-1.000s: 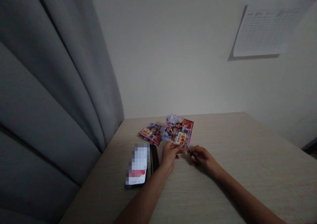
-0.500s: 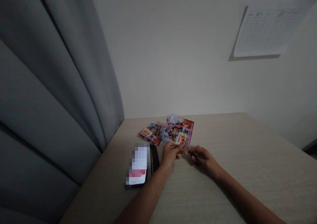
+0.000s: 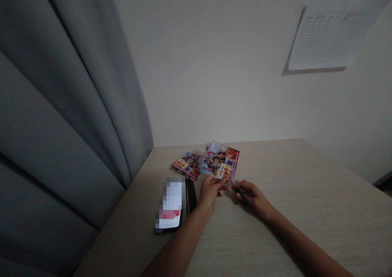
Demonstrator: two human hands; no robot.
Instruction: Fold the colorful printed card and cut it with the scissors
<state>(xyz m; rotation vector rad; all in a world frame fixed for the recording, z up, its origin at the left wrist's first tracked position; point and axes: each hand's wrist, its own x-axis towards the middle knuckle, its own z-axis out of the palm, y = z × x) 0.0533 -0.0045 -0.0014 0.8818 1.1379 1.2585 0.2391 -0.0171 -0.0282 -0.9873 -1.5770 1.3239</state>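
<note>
My left hand (image 3: 210,191) pinches the near edge of a colourful printed leaflet (image 3: 221,161) and holds it tilted up off the pale wooden table (image 3: 290,195). My right hand (image 3: 251,195) grips small dark scissors (image 3: 235,188) whose blades point at the leaflet's lower right corner. A second colourful leaflet (image 3: 187,164) lies flat just left of the first.
A phone (image 3: 170,205) with a lit screen lies on the table to the left of my left forearm, with a dark narrow object (image 3: 191,194) beside it. A grey curtain (image 3: 61,117) hangs at the left. A printed sheet (image 3: 330,36) is stuck on the white wall.
Almost nothing differs. The held leaflet and both hands shift only by a hair; the scissors stay at the leaflet's lower corner.
</note>
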